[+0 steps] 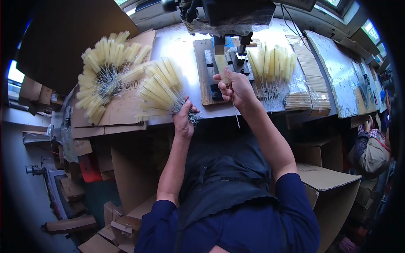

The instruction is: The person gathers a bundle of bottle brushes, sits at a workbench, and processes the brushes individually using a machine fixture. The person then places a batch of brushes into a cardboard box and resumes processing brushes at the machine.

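Note:
My left hand [184, 119] is closed around the wire ends of a fanned bunch of pale yellow brushes [162, 86], their bristle heads spread up and to the left. In my right hand [238, 87] is a single brush [221, 65], its bristle end pointing up under the head of a dark machine [236, 17] and its wire stem hanging below the fingers. Beneath that hand is a metal fixture [209, 69] on a wooden board [202, 93]. To its right lies a pile of similar brushes [272, 63].
A large fan of brushes [101, 76] rests on cardboard [122, 114] at the left. Flattened cardboard [310, 71] lies right of the machine. An open carton [329, 179] stands below the table. Another person [371, 152] is at the far right.

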The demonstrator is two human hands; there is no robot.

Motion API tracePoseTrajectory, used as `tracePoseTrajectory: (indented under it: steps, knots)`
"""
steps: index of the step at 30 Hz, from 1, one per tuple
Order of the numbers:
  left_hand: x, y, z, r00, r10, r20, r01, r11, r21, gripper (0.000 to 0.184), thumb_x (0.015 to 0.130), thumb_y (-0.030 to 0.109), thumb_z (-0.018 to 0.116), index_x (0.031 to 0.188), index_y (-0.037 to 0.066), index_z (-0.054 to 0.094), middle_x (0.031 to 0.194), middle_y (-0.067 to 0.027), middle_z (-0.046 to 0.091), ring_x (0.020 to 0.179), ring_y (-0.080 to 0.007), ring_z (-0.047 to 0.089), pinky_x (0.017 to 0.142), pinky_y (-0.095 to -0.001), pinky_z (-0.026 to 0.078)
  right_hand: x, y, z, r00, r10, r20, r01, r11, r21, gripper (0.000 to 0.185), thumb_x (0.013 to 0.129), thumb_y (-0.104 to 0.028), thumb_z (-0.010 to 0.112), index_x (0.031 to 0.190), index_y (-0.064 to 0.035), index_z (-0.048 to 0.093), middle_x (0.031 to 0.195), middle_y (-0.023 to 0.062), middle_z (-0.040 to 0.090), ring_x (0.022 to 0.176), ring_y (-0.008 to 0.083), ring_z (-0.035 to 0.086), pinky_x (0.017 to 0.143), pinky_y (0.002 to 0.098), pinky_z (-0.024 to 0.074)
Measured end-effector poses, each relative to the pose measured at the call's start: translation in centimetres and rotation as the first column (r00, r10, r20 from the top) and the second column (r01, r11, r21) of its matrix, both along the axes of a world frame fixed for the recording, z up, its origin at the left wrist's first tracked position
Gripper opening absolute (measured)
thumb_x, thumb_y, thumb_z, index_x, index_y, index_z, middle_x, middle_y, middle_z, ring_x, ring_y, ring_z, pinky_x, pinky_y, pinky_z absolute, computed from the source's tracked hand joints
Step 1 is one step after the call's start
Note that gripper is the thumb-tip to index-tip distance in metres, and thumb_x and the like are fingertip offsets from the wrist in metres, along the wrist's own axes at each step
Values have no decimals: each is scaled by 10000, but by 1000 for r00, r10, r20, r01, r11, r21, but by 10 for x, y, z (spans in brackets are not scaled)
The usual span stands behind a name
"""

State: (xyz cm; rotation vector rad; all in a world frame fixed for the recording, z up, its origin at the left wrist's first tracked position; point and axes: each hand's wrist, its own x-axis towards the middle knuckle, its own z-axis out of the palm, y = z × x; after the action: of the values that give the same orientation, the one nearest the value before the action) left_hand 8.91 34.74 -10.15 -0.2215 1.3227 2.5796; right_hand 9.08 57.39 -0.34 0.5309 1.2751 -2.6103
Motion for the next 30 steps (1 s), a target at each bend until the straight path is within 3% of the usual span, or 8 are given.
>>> tracePoseTrajectory:
  steps: [3, 8, 11, 17, 18, 21, 26, 30]
  knots:
    - [-9, 2, -7, 1000, 18, 17, -18, 1000, -12, 272, 967, 44, 623, 1225, -6, 552, 855, -47, 596, 730, -151, 614, 682, -332, 569, -3, -2, 6, 993, -106, 58, 107, 994, -19, 477, 1079, -409, 462, 1092, 42, 620, 735, 69, 635, 489, 116, 527, 452, 272, 456]
    - [-18, 5, -18, 999, 43, -7, -44, 998, -38, 272, 964, 30, 615, 1224, -12, 547, 861, -56, 590, 728, -154, 610, 687, -339, 569, -10, 4, 3, 999, -34, 22, 36, 993, -116, 750, 1048, -623, 330, 1280, 67, 510, 1070, 226, 700, 744, 279, 731, 600, 389, 628]
    - [-18, 4, -18, 997, 69, 24, -69, 997, -30, 269, 963, 23, 612, 1220, -15, 543, 862, -59, 588, 721, -155, 607, 680, -341, 570, -7, -3, 26, 999, -28, 29, 33, 982, -187, 720, 1047, -598, 366, 1287, 70, 491, 1081, 228, 697, 775, 273, 735, 614, 387, 634]
    - [-19, 4, -22, 995, 93, 26, -92, 994, -50, 252, 968, 25, 608, 1208, -13, 543, 859, -57, 585, 715, -154, 605, 672, -345, 577, -25, -18, 14, 998, 29, 49, -17, 973, -231, 437, 1042, -373, 545, 1209, 30, 512, 882, 80, 634, 589, 97, 577, 449, 251, 471]
    - [-18, 4, -22, 996, 92, 21, -91, 994, -53, 250, 968, 26, 608, 1207, -12, 543, 859, -57, 584, 714, -153, 605, 672, -345, 578, -23, -22, 8, 998, 22, 61, -8, 976, -219, 310, 1049, -279, 553, 1144, 16, 544, 777, 17, 563, 502, 49, 443, 403, 229, 359]
    - [-18, 3, -19, 996, 83, 23, -82, 996, -39, 247, 969, 29, 611, 1204, -12, 545, 859, -56, 584, 715, -152, 606, 672, -345, 579, -8, -35, -1, 998, 59, -15, -60, 997, -53, 290, 1061, -266, 532, 1084, 19, 579, 714, 9, 550, 451, 42, 404, 392, 221, 360]
    - [-19, 5, -17, 997, 80, 16, -79, 996, -35, 243, 970, 30, 613, 1200, -12, 548, 855, -57, 582, 721, -153, 610, 685, -352, 579, 19, -20, -9, 987, -126, -97, 138, 982, 132, 340, 1037, -276, 538, 898, 19, 636, 610, 34, 545, 399, 82, 401, 365, 242, 327]
    - [-19, 4, -20, 997, 77, 9, -77, 997, -32, 243, 970, 32, 619, 1199, -11, 552, 859, -59, 584, 727, -154, 614, 694, -354, 576, 30, 13, -13, 971, -214, -110, 233, 948, 217, 378, 1030, -325, 551, 894, 18, 629, 593, 21, 519, 397, 72, 388, 357, 239, 325]
